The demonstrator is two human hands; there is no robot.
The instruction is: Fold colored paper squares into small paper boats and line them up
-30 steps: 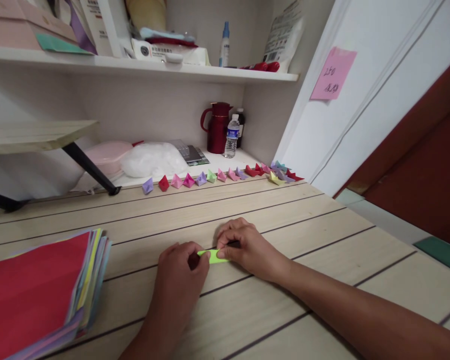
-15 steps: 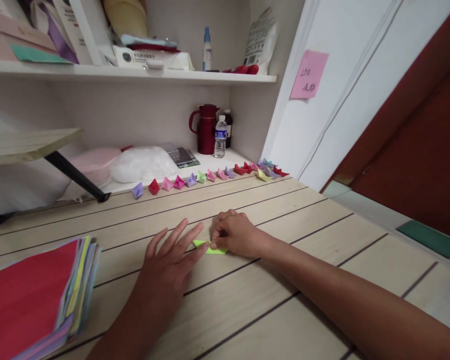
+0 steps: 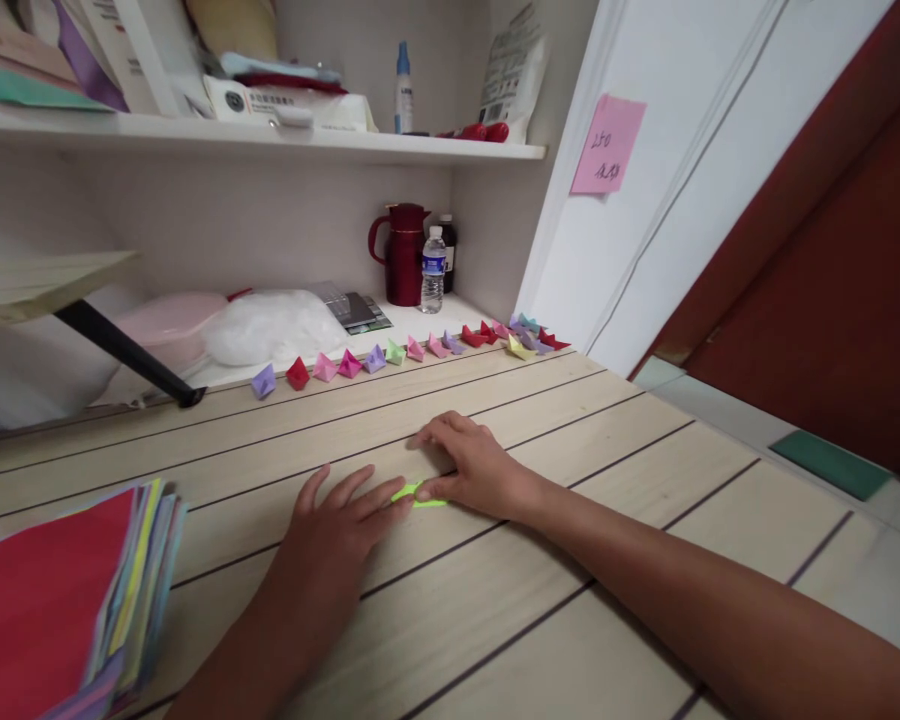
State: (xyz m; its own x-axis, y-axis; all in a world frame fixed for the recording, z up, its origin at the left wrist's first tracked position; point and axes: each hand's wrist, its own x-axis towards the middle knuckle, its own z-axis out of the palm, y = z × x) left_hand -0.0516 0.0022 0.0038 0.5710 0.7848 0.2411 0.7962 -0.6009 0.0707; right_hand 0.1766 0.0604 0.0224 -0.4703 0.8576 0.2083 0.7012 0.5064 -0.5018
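Note:
A small piece of folded yellow-green paper (image 3: 406, 491) lies on the wooden tabletop (image 3: 495, 610), partly hidden by my fingers. My left hand (image 3: 337, 535) is open with its fingers spread low over the table, the tips at the paper's left end. From the right, my right hand (image 3: 476, 470) rests its thumb on the paper. Its other fingers stretch out beyond the paper, apart from the thumb. Along the table's back edge stands a row of small folded paper boats, among them a red boat (image 3: 298, 374) and a yellow boat (image 3: 520, 347).
A stack of coloured paper (image 3: 52, 610), red on top, lies at the left. Behind the boats, a dark red jug (image 3: 405, 255) and a water bottle (image 3: 433, 270) stand in the shelf unit. A black-legged raised board (image 3: 45, 285) juts in at the left.
My right hand has gone from a pinch at the paper to an opened shape with the thumb on it. My left fingers have come lower and closer together. The view has shifted slightly.

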